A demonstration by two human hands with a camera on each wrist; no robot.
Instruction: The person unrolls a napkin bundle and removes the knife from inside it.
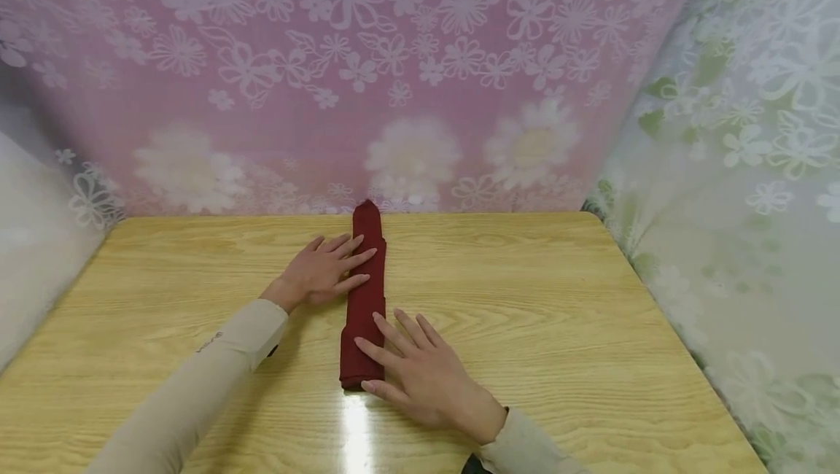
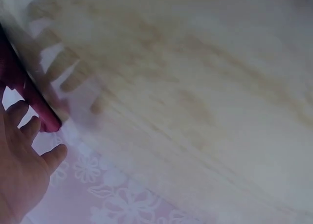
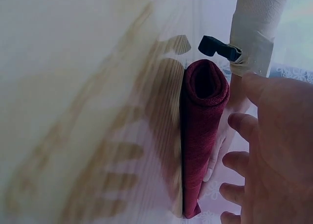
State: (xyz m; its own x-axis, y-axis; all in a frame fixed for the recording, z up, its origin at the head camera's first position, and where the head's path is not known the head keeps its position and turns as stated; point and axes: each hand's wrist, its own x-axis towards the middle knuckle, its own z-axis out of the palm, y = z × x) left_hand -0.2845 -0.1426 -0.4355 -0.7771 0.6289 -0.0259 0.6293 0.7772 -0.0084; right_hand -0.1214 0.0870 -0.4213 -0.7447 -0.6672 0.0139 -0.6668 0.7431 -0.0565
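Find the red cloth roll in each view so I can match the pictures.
Head: the red cloth roll is near the middle, lengthwise, with fingers of the left hand and right hand over it.
Left wrist: at the left edge, partly cut off.
Right wrist: right of centre, open end up.
Shared landmark: the pink flowered backdrop by its far end.

I see a roll of dark red cloth (image 3: 203, 131) (coiled end toward my camera) on a pale wood-grain tabletop (image 3: 63, 82), the bare right hand (image 3: 279, 141) beside it, a beige-sleeved left arm (image 3: 257, 21) beyond.
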